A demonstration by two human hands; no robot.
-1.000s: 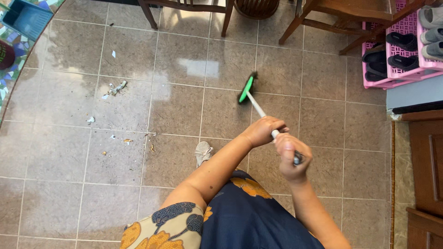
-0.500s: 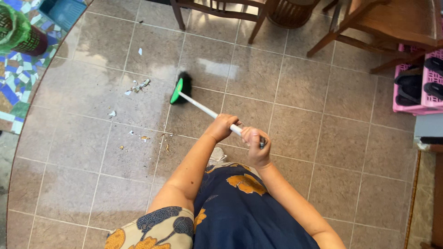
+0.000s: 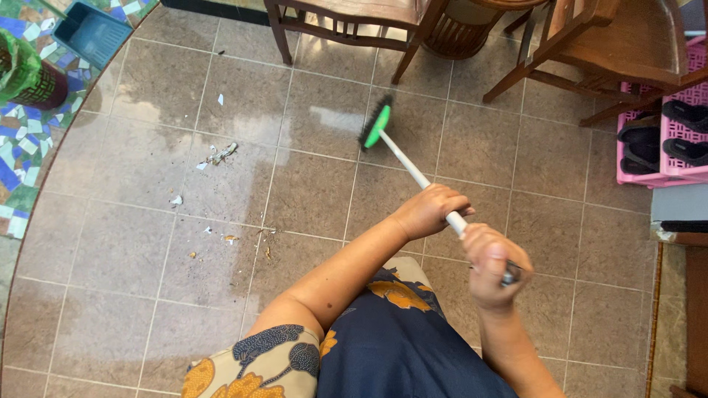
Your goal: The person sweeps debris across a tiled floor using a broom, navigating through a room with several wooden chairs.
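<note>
From the head camera, looking straight down: a broom (image 3: 413, 168) is held in both hands, and everything here is placed against it. The left hand (image 3: 430, 211) is wrapped round the white handle about halfway up, its grip pressed shut on the shaft. The right hand (image 3: 488, 265) is clamped over the very top end of the broom, fingers folded tight, with the dark cap just showing beside the knuckles. Two hands spaced apart like this would give leverage: the top one to pivot, the lower one to drive, by the look of it.

The green head with its dark bristles (image 3: 375, 125) is set down on the tiled floor (image 3: 125, 250) at the far end of the handle, tilted away from the person. To the left of the broom head, well apart from it, scraps of litter (image 3: 217, 155) are scattered over the tiles, with smaller crumbs (image 3: 230, 238) lying nearer the person. Just beyond the broom head, wooden chair legs (image 3: 280, 33) are planted. To the right of the handle, a pink shoe rack (image 3: 675, 103) is stacked with dark sandals. Far left of the broom, a blue dustpan (image 3: 92, 33) is parked on a mosaic strip, beside a green-topped bin (image 3: 26, 74). Below the hands, a dark floral dress (image 3: 398, 339) fills the frame.
</note>
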